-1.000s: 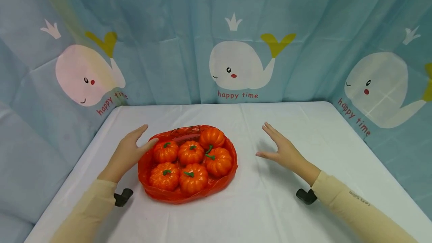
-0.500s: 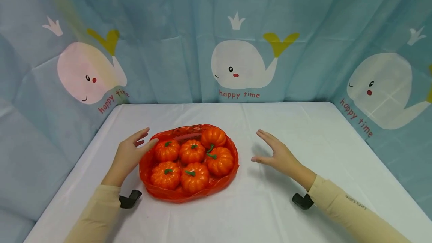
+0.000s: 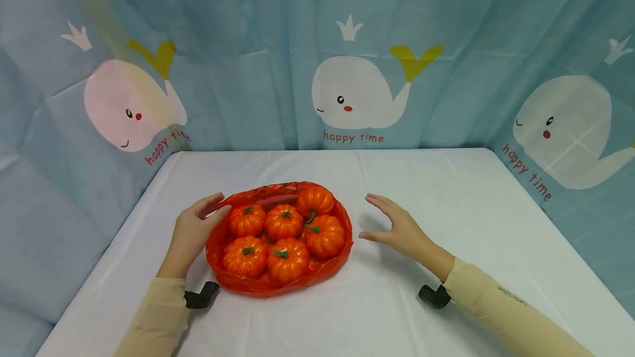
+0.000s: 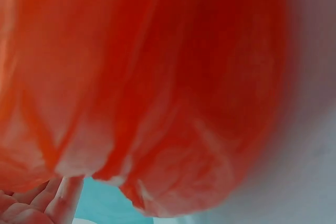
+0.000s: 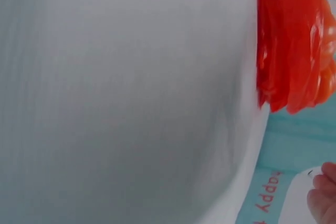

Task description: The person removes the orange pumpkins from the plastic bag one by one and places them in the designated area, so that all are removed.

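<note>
A red plastic bag [image 3: 263,290] with its mouth spread wide holds several small orange pumpkins [image 3: 288,260] with green stems. My left hand [image 3: 192,233] is at the bag's left rim, thumb and fingers apart and gently bent; whether the fingertips touch the rim I cannot tell. To the right of the bag, a short gap away, my right hand [image 3: 399,230] hovers with thumb and fingers spread, holding nothing. In the left wrist view the bag [image 4: 157,103] covers most of the picture, with the left fingers [image 4: 58,203] below it. The right wrist view catches the bag's side [image 5: 289,40].
A white cloth covers the table [image 3: 317,324]. Behind and at both sides hangs a light blue curtain [image 3: 238,98] printed with whales. A dark red ridged strip [image 3: 276,200] lies inside the bag at the back. A black wrist camera [image 3: 434,296] sits beneath the right sleeve.
The right hand has moved left towards the bag. The left hand has edged a little to the right, its fingers now closer to the rim. Bag and pumpkins stay in place.
</note>
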`<state>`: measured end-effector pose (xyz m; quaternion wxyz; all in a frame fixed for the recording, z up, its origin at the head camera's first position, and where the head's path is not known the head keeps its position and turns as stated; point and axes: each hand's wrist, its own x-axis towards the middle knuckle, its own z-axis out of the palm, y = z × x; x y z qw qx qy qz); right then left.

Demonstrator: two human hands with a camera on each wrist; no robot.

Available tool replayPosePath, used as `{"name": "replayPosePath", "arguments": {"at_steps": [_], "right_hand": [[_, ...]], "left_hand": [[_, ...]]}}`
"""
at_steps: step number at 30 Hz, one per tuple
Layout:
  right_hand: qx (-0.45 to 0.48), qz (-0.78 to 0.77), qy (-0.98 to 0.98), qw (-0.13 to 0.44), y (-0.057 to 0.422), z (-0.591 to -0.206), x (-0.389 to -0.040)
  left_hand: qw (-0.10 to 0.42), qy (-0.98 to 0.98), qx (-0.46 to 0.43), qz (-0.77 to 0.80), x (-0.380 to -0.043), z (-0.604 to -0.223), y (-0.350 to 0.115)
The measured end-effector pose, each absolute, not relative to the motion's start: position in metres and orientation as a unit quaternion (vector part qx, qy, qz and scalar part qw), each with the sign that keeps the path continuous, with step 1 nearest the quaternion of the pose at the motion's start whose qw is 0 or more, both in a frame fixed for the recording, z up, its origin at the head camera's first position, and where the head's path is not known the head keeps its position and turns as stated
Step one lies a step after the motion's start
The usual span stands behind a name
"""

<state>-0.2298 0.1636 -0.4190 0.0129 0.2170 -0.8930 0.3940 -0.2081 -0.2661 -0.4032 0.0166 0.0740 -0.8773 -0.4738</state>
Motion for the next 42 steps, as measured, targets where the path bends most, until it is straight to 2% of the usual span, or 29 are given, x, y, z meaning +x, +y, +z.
{"name": "replayPosePath", "arguments": {"at_steps": [6,13,27,37,42], "right_hand": [[0.213,0.407,-0.888,0.025,0.152,-0.419,-0.223],[0.217,0.427,-0.878,0.012,0.139,-0.418,-0.217],[0.255,0.462,-0.850,-0.004,0.119,-0.418,-0.214],[0.236,0.451,-0.860,-0.034,0.107,-0.416,-0.211],[0.246,0.443,-0.862,-0.025,0.103,-0.418,-0.213]], "left_hand": [[0.033,-0.875,0.085,-0.476,-0.207,-0.406,-0.263],[0.061,-0.870,0.103,-0.479,-0.208,-0.410,-0.260],[0.080,-0.860,0.122,-0.489,-0.208,-0.415,-0.259],[0.097,-0.854,0.121,-0.496,-0.210,-0.417,-0.257],[0.102,-0.852,0.122,-0.498,-0.211,-0.417,-0.257]]}}
